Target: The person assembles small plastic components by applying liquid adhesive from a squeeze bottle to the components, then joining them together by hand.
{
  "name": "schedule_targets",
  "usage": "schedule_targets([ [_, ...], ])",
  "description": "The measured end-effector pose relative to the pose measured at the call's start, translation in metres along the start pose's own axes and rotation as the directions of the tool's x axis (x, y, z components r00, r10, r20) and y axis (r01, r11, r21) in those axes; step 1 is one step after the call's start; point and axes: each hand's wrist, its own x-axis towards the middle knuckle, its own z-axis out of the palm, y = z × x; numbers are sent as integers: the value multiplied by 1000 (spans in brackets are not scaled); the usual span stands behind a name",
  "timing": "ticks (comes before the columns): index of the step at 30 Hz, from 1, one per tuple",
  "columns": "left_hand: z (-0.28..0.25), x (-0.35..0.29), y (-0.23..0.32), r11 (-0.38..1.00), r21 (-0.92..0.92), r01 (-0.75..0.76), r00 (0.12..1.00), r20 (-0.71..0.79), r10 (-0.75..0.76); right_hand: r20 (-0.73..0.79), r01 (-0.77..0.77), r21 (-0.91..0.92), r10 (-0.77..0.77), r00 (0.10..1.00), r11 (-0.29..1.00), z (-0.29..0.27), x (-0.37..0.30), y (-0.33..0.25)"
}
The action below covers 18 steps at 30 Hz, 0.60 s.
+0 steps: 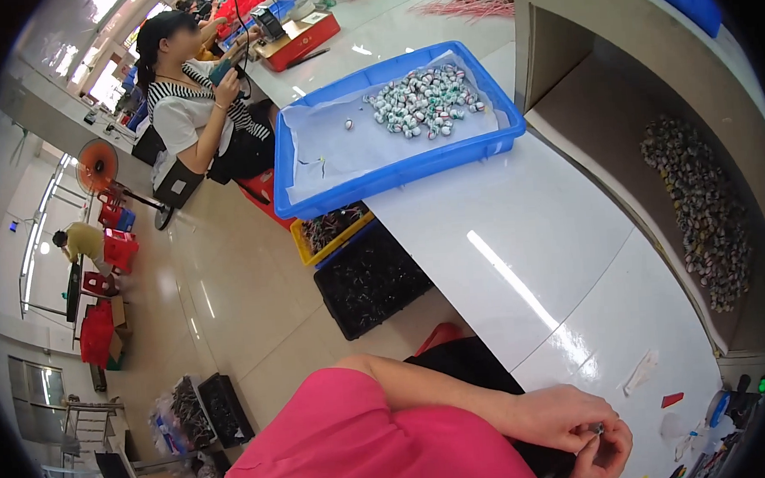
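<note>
Over the near right edge of the white table, my left hand (558,414) and my right hand (608,458) meet, fingertips closed together. Pinched between them is a small dark round piece (597,429), mostly covered by the fingers, so its kind cannot be told. Farther off, a blue tray (354,195) lined with white paper stands on the table. In it lies a heap of small white-and-green round parts (422,101), with a single one apart from the rest.
Beside my hands lie a white strip (641,372), a red scrap (672,400) and several tools (719,446). More small round parts (700,211) are heaped on a shelf at right. Black (372,283) and yellow (334,242) crates sit below the table. A co-worker (195,110) sits beyond.
</note>
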Motion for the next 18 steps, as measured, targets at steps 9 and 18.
schedule_targets([
  [9, 5, -2, -6, 990, -116, -85, 988, -137, 69, -2, 31, -25, -31, 1000, 999, 9, 2, 4],
  [18, 4, -4, 1, 995, -74, 66, 998, -18, -67, 21, 52, 264, -60, 998, 963, 6, 1, 8],
])
